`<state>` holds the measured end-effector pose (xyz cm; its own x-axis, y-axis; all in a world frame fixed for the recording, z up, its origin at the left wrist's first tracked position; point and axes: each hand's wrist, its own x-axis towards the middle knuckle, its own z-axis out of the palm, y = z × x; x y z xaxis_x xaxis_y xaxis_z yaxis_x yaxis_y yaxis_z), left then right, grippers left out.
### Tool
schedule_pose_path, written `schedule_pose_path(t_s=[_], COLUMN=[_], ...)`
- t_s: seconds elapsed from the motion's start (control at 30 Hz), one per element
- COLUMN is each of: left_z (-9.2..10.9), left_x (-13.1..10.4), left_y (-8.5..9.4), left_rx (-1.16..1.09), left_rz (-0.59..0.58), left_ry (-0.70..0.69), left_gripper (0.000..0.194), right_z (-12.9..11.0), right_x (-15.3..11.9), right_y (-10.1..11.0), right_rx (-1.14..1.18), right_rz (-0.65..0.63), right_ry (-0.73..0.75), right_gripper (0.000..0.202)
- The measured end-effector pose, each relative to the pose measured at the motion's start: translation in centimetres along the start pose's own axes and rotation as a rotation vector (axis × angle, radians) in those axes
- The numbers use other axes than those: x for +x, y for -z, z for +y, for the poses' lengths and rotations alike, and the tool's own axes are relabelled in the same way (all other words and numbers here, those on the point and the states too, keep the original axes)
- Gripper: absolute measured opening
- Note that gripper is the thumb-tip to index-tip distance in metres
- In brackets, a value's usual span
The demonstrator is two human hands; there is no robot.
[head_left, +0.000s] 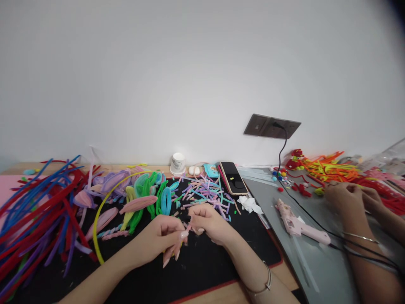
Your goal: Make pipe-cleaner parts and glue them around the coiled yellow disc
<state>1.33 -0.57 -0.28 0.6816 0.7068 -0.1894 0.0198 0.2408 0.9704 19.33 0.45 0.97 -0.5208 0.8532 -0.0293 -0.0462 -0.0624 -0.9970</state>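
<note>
Over the black mat [202,276], my left hand [166,236] is closed, with thumb and fingertips pinching a short pink pipe cleaner [189,226]. My right hand [207,221] pinches the same small piece from the other side, so the fingertips nearly meet. A bit of yellow shows under my left fingers; what it belongs to is hidden. Just beyond the hands lie looped pipe cleaner shapes, among them a blue loop [166,201] and a pink petal-like one [138,204]. Behind my right hand spreads a heap of short pastel pipe cleaner pieces [207,190].
Long red, blue and purple pipe cleaners [41,211] pile up at left, beside a curved yellow one [98,219]. A paper cup [178,162], a phone [233,178] and crumpled tissue [249,204] stand or lie behind. At right are a pink glue gun [300,226], its cord, and a co-worker's hands [344,200].
</note>
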Motion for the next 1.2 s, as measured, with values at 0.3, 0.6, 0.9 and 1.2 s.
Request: schedule_pose_path(t_s=[0.3, 0.6, 0.9, 1.2], left_z=[-0.3, 0.5, 0.3, 0.4], left_x=[-0.4, 0.4, 0.8, 0.6], left_y=[0.2, 0.1, 0.1, 0.1], left_rx=[0.927, 0.343, 0.138, -0.117], left_rz=[0.22, 0.423, 0.501, 0.46], left_ry=[-0.519, -0.272, -0.28, -0.257], left_gripper=[0.023, 0.026, 0.016, 0.023], right_z=[0.8, 0.7, 0.7, 0.8], right_x=[0.5, 0.8, 0.5, 0.4], right_y=[0.6, 0.0, -1.0, -0.1], right_rx=[0.482, 0.135, -0.153, -0.198], right_rz=[-0.103, 0.207, 0.056, 0.117], right_ry=[-0.439, -0.089, 0.039, 0.052], right_gripper=[0.028, 0.03, 0.024, 0.013])
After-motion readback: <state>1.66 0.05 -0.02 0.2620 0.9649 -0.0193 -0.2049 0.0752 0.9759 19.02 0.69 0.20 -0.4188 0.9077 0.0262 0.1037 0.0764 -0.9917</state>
